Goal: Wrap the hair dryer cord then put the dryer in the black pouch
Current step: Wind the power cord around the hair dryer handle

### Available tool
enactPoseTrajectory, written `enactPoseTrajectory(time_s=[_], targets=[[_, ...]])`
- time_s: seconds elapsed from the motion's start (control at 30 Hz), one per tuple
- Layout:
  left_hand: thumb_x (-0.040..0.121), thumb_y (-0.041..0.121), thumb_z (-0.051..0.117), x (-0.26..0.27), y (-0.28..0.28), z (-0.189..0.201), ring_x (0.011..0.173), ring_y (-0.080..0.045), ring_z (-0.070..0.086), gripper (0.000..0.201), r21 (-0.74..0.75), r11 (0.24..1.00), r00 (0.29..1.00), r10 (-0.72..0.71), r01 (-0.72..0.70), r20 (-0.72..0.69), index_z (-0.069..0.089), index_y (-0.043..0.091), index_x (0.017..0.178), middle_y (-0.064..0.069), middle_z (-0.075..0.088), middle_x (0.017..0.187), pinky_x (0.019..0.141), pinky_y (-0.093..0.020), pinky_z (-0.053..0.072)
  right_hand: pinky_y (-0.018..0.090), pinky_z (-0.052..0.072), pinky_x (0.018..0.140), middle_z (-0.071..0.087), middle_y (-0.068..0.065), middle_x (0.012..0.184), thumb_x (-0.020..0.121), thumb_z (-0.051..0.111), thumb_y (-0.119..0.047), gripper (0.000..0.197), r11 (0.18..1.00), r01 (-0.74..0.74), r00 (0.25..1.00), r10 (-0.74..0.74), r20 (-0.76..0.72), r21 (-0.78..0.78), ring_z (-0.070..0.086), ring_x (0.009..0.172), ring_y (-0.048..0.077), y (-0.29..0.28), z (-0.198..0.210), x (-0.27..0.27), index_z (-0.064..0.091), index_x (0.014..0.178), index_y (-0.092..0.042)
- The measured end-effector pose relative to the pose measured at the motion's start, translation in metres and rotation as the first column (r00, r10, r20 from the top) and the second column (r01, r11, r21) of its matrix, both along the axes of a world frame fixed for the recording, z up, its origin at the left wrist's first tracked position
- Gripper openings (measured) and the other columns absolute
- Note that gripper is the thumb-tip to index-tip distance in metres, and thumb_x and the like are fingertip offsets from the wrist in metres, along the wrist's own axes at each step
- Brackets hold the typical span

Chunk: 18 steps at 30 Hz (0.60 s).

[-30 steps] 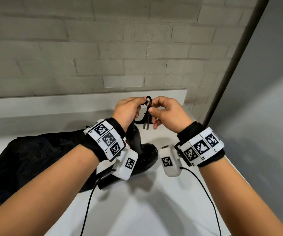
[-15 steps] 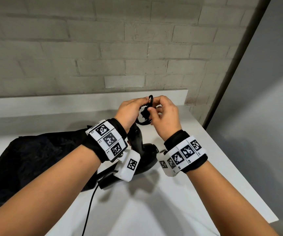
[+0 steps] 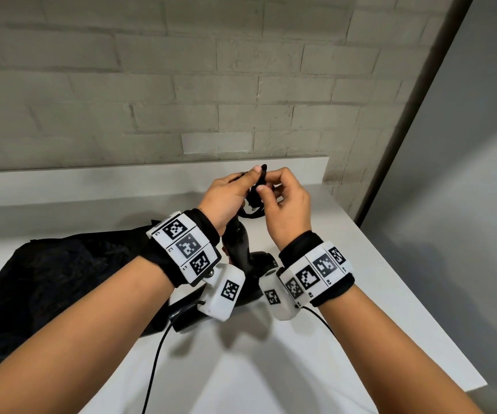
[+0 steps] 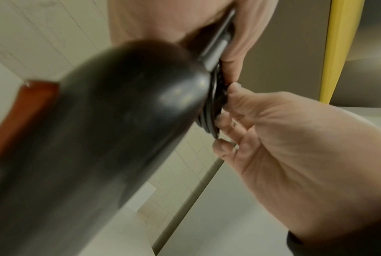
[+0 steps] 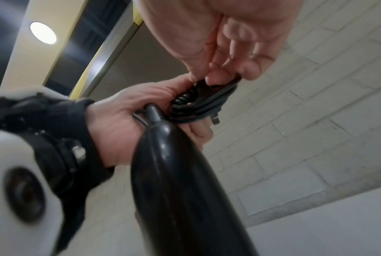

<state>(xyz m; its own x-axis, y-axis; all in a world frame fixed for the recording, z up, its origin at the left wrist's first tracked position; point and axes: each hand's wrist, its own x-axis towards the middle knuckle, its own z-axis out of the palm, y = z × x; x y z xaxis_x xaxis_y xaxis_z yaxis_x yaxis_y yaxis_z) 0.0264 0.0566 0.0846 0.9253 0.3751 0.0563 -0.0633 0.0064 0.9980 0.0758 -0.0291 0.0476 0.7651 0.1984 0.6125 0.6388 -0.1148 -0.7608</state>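
The black hair dryer (image 3: 242, 258) stands on the white counter (image 3: 361, 294) with its handle (image 5: 176, 166) pointing up between my wrists. Above the handle's end sits the black cord (image 5: 198, 107), coiled into a small bundle with the plug's metal pins (image 5: 216, 120) sticking out. My left hand (image 3: 226, 198) grips the coil from the left, fingers curled round it. My right hand (image 3: 283, 201) pinches the coil's top loop (image 3: 262, 174) between thumb and forefinger. The black pouch (image 3: 62, 282) lies crumpled on the counter to the left, partly under my left forearm.
A grey brick wall (image 3: 181, 85) and a low white ledge (image 3: 92, 186) run behind the counter. The counter's right edge (image 3: 420, 303) drops off beside a grey wall. Thin black cables (image 3: 154, 363) hang from my wrist cameras over the near counter.
My right wrist has swung inward and turned over the coil. The plug pins that hung below my fingers are now tucked into the bundle. Both hands rose slightly.
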Motion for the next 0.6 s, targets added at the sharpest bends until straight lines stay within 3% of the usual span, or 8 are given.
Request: enactPoseTrajectory(time_s=[0.13,0.27,0.37,0.5,0.6], targets=[[0.092,0.036,0.05,0.0001,0.0003,0.0002,0.031,0.001,0.042,0.03,0.008,1.0,1.0,0.006,-0.005,-0.026,0.056,0.021,0.066,0.015,0.045,0.029,0.038,-0.008,0.032,0.003,0.035,0.066,0.048,-0.001,0.085,0.079,0.06,-0.004,0.008,0.987,0.074,0.992,-0.058,0.115,-0.141,0.044,0.071,0.006,-0.001,-0.0056,0.0048,0.055,0.085,-0.002],[0.09,0.033,0.054,-0.0005,-0.0015,0.0005,0.031,0.004,0.044,0.034,0.027,0.999,1.0,0.017,-0.016,-0.017,0.05,0.022,0.058,0.015,0.044,0.028,0.039,-0.003,0.031,0.011,0.04,0.077,0.048,0.003,0.098,0.081,0.059,-0.001,0.026,0.994,0.009,1.0,-0.005,0.03,-0.112,0.051,0.085,0.014,-0.0018,-0.0093,0.0079,0.046,0.103,0.001],[0.088,0.031,0.057,-0.0005,-0.002,0.0027,0.03,0.004,0.044,0.036,0.003,0.999,0.999,0.04,-0.04,-0.013,0.049,0.02,0.055,0.014,0.042,0.026,0.038,-0.003,0.03,0.006,0.043,0.064,0.056,0.003,0.091,0.085,0.053,0.0,0.022,0.99,-0.079,0.996,0.074,-0.048,-0.12,0.057,0.08,0.016,-0.0013,-0.0088,0.007,0.042,0.104,0.001],[0.082,0.026,0.067,0.0026,0.0,0.0023,0.03,0.003,0.044,0.022,-0.038,0.997,0.997,0.068,-0.069,-0.021,0.058,0.015,0.065,0.015,0.047,0.03,0.037,-0.004,0.03,0.024,0.047,0.059,0.067,0.015,0.086,0.084,0.051,0.001,0.018,0.984,-0.087,0.996,0.09,0.015,-0.154,0.062,0.071,0.026,-0.0008,-0.0079,0.0058,0.04,0.089,-0.013],[0.079,0.021,0.07,0.0048,0.0002,0.0009,0.031,0.004,0.045,0.012,-0.041,0.997,0.997,0.068,-0.07,-0.036,0.063,0.014,0.072,0.016,0.048,0.031,0.038,-0.004,0.031,0.015,0.04,0.054,0.066,0.016,0.083,0.081,0.055,0.0,0.023,0.983,-0.073,0.996,0.081,0.041,-0.165,0.051,0.059,0.011,-0.0017,-0.0087,0.0082,0.04,0.082,-0.017]])
